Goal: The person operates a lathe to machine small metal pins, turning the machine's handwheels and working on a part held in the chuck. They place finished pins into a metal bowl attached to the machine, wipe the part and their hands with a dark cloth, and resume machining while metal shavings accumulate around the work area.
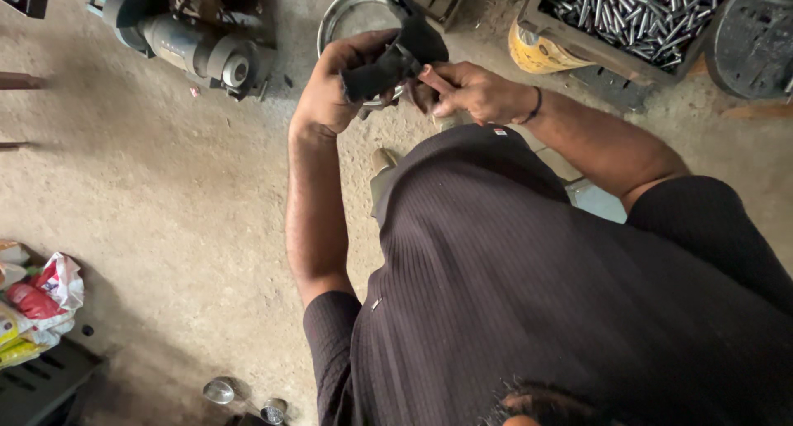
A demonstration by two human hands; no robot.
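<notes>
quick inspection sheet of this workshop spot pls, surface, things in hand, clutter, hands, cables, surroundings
surface: dusty concrete floor
job's things: black part held up in both hands
clutter: plastic bags at lower left; two small metal cups at bottom
hands: left hand in a closed grip on the part; right hand pinches its end
cables: nothing seen
surroundings: bench grinder, metal ring, crate of metal rods

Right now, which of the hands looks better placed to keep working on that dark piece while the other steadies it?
Probably the right hand: only its fingertips touch the end of the dark piece, so it seems free to move. The left hand is wrapped around the piece, carrying it above the floor.
</notes>
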